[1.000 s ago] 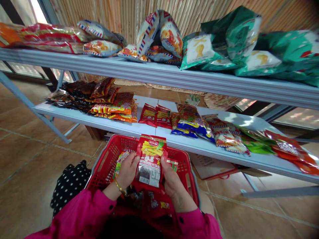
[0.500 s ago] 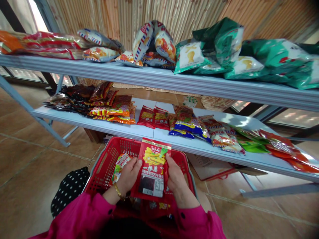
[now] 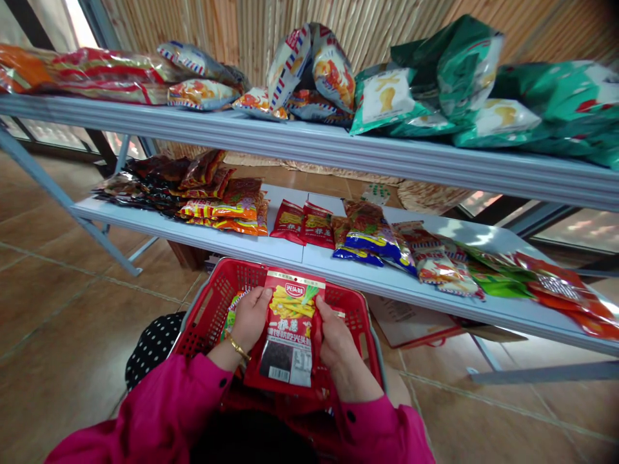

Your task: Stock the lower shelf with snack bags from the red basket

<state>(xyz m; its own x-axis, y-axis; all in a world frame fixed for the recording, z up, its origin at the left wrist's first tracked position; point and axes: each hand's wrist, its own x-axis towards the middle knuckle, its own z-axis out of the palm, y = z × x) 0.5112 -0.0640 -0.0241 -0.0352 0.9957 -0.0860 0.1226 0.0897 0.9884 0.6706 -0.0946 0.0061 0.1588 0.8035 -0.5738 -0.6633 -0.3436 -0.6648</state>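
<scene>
A red snack bag (image 3: 289,332), printed with yellow fries-like sticks and a dark panel with a barcode, is held upright over the basket. My left hand (image 3: 250,317) grips its left edge, thumb on the front. On its right edge my right hand (image 3: 337,338) is closed, thumb near the top corner. Below stands a red plastic shopping basket (image 3: 197,316) with perforated walls and a grey rim. Inside it, partly hidden behind my left hand, lies a green and white packet (image 3: 232,316). Other bags in the basket are mostly covered by the held one.
A two-tier shelf (image 3: 232,248) stands ahead. Its lower board bears red snack bags (image 3: 304,223), orange packets (image 3: 232,209), dark packets (image 3: 145,190) and blue-edged bags (image 3: 372,238). Green puffed bags (image 3: 387,100) lie on the upper board. A cardboard box (image 3: 406,319) sits beneath.
The held bag has shifted slightly left and tilts a little with both hands. The shelf appears slightly higher and further right in view. Both hands keep their grip.
</scene>
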